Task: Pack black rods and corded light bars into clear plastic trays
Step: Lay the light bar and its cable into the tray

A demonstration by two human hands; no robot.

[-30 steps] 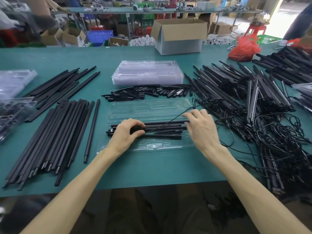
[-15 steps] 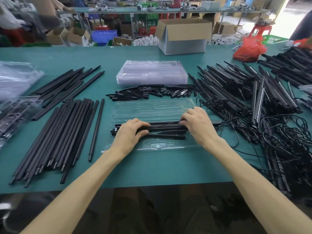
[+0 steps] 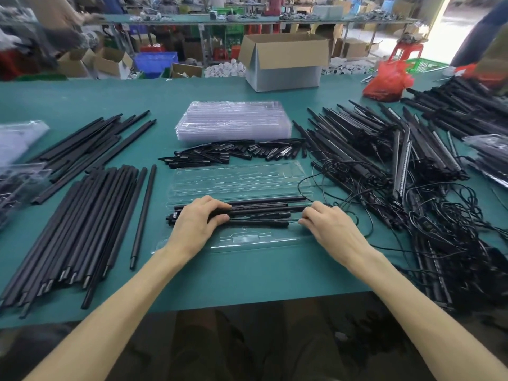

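An open clear plastic tray (image 3: 247, 239) lies on the green table in front of me, its lid half (image 3: 236, 180) spread out behind. Several black rods and a light bar (image 3: 261, 210) lie side by side in the tray. My left hand (image 3: 196, 222) presses down on their left end, fingers curled over them. My right hand (image 3: 330, 226) rests on the tray's right end, fingertips touching the rods' right tips. A thin black cord (image 3: 316, 182) loops from there toward the right-hand pile.
Long black rods (image 3: 82, 224) lie piled on the left. Short black pieces (image 3: 233, 154) and a stack of clear trays (image 3: 233, 121) sit behind. Corded light bars (image 3: 398, 160) are tangled on the right. A cardboard box (image 3: 283, 61) and a red bag (image 3: 387, 81) stand at the back.
My right hand has slid right along the rods, from their middle to their right end at the tray's edge. My left hand has stayed on the left end.
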